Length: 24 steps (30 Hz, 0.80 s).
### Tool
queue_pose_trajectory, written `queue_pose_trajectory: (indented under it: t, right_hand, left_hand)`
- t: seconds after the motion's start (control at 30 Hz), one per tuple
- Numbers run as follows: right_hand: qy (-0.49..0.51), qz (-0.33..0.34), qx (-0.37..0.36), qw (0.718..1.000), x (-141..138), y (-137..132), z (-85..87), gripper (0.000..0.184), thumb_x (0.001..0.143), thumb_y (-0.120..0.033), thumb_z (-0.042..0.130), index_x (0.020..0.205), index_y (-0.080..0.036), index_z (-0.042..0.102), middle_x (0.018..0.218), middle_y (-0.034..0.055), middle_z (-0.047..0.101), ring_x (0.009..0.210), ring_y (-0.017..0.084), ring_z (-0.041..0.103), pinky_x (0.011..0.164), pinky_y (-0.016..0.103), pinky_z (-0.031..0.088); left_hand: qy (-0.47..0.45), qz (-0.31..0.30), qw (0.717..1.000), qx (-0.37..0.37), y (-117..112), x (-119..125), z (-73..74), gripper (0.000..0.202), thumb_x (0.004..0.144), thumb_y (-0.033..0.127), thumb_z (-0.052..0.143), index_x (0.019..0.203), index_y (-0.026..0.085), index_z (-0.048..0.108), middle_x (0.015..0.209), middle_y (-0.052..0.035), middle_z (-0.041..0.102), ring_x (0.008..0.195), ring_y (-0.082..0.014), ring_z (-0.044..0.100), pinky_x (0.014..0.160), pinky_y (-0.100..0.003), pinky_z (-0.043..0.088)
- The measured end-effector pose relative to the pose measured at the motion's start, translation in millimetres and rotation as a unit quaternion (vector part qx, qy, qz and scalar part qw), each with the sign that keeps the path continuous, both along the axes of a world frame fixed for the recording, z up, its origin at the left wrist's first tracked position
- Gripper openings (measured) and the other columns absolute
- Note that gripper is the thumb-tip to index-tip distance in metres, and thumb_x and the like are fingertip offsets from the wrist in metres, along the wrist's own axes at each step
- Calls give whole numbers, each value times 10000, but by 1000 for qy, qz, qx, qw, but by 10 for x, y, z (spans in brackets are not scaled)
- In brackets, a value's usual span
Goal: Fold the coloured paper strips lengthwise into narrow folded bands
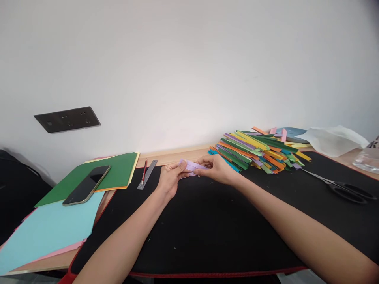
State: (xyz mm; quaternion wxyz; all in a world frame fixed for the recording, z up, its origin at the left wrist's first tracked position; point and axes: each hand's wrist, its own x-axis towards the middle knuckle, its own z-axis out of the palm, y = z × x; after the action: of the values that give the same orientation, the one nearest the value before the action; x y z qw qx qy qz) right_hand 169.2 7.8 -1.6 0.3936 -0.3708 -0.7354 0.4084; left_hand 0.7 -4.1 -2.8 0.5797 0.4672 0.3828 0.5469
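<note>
Between my two hands is a light purple paper strip (192,166), held just above the far part of the black mat. My left hand (171,174) pinches its left end between thumb and fingers. On the other end, the fingers and thumb of my right hand (217,169) are closed. The strip looks folded or layered, but my fingers cover part of it. Right of my right hand lies a large heap of folded paper strips (251,152) in green, orange, yellow, purple and blue.
Left of my hands lie a ruler (151,170) and a pencil (144,172). A phone (87,185) rests on stacked coloured paper (59,225). Black-handled scissors (340,186) lie on the mat (204,232) at right, near a crumpled white sheet (334,138). A wall (177,79) stands behind.
</note>
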Motion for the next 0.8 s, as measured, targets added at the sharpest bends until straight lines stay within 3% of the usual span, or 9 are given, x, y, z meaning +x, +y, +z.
queue_pose_trajectory:
  t: [0.37, 0.53, 0.8]
  right_hand:
    - [-11, 3, 13, 1000, -12, 15, -50, 246, 662, -345, 624, 791, -137, 639, 667, 28, 638, 586, 128, 551, 503, 216, 390]
    - [-26, -44, 31, 998, -76, -15, -57, 284, 659, -408, 619, 738, -137, 642, 639, 22, 620, 565, 127, 529, 480, 218, 369]
    - [-29, -29, 50, 998, -31, -28, -6, 167, 671, -233, 583, 795, -153, 662, 721, 13, 657, 628, 145, 567, 537, 225, 400]
  left_hand:
    - [82, 62, 991, 80, -83, 66, 61, 215, 574, 326, 716, 592, 117, 675, 596, -55, 655, 542, -129, 574, 565, -245, 469]
    - [109, 67, 987, 95, -87, 81, 26, 209, 604, 328, 692, 565, 124, 670, 572, -41, 643, 518, -120, 560, 564, -240, 460]
    - [82, 92, 989, 82, -2, 49, -40, 261, 579, 358, 706, 653, 109, 680, 626, -66, 664, 566, -157, 603, 572, -265, 480]
